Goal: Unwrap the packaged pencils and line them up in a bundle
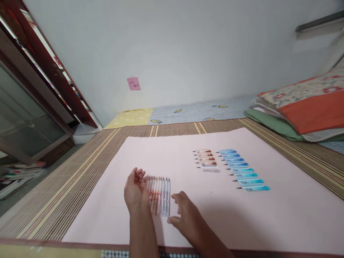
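Observation:
A row of slim pens [162, 195], side by side in what looks like clear plastic, lies on the pale pink sheet [113, 215]. Their colours run from reddish brown on the left to pale grey on the right. My left hand [136, 191] is at the row's left edge, palm turned up, fingers loosely curled and apart; it covers part of that edge, and contact is unclear. On the right side my right hand [185, 211] has thumb and fingers apart around a gap, just off the row, holding nothing.
Farther right lie a column of white pens with dark tips and brown pieces [206, 159], and a longer column with blue and turquoise pieces [245, 172]. A striped mat [77, 168] lies beneath the sheet. Folded bedding [309, 107] sits at right, against a white wall [188, 50].

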Demonstrator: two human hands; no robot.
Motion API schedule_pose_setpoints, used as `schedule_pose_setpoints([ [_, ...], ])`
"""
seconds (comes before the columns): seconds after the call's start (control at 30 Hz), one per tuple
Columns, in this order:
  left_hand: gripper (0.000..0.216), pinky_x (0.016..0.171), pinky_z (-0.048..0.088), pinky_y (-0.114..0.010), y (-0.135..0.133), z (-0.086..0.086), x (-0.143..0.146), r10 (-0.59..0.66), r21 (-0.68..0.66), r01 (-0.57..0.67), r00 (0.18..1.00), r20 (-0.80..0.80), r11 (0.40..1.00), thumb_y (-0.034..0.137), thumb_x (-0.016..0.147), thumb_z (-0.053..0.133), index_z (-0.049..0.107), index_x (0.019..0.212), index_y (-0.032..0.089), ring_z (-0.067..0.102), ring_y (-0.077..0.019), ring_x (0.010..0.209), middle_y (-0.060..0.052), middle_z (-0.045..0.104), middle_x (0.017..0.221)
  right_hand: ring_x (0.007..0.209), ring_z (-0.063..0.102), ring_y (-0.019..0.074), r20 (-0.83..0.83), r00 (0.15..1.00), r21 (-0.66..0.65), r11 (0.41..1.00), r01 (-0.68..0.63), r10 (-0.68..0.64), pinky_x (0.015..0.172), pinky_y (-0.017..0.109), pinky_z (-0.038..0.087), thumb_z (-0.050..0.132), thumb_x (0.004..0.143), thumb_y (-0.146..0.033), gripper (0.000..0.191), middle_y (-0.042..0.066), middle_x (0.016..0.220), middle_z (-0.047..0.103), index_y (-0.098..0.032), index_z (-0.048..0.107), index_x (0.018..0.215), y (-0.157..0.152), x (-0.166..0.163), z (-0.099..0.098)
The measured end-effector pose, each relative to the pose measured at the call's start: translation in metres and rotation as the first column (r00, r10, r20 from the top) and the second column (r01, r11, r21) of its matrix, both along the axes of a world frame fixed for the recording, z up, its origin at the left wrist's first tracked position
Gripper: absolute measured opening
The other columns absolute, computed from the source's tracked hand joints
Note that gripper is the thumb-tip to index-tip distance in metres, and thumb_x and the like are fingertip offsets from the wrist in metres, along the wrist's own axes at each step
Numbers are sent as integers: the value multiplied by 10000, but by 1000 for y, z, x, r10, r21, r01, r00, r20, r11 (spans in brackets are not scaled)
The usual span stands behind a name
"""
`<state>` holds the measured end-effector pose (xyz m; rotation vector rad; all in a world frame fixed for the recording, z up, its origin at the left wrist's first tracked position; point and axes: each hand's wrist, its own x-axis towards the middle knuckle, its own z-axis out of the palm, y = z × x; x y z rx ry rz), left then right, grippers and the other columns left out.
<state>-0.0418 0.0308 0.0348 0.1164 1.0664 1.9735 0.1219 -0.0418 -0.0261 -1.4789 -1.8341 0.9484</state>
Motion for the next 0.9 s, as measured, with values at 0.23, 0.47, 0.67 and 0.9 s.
schedule_pose_setpoints([
  [0.23,86,643,451,-210,0,2,5,-12,-4,12,999,34,1000,155,773,652,667,857,142,623,-96,684,1,656,733,982,572,242,83,996,28,999,-43,40,860,332,454,661,678,-72,431,63,1058,560,-214,597,1079,-5,-1,11],
  [0.47,83,625,462,-205,1,1,9,-17,-10,17,999,31,1000,140,773,656,671,854,138,623,-98,681,-6,656,745,1041,554,263,100,993,41,997,-72,68,934,364,431,627,704,-74,410,86,1076,546,-187,610,1098,-6,-2,11],
  [0.67,72,614,465,-200,1,-1,10,-28,0,28,999,36,1000,138,789,646,669,857,135,623,-98,677,-10,658,746,1059,544,275,123,989,52,995,-87,80,939,366,433,628,710,-85,397,99,1099,553,-185,613,1095,-6,-2,12],
  [0.9,61,603,459,-199,2,-1,12,-36,3,36,998,46,999,128,797,637,664,852,128,620,-99,655,-10,656,716,1060,538,266,134,988,66,994,-90,81,937,358,433,619,716,-91,386,89,1094,549,-200,612,1086,-4,-2,8],
])
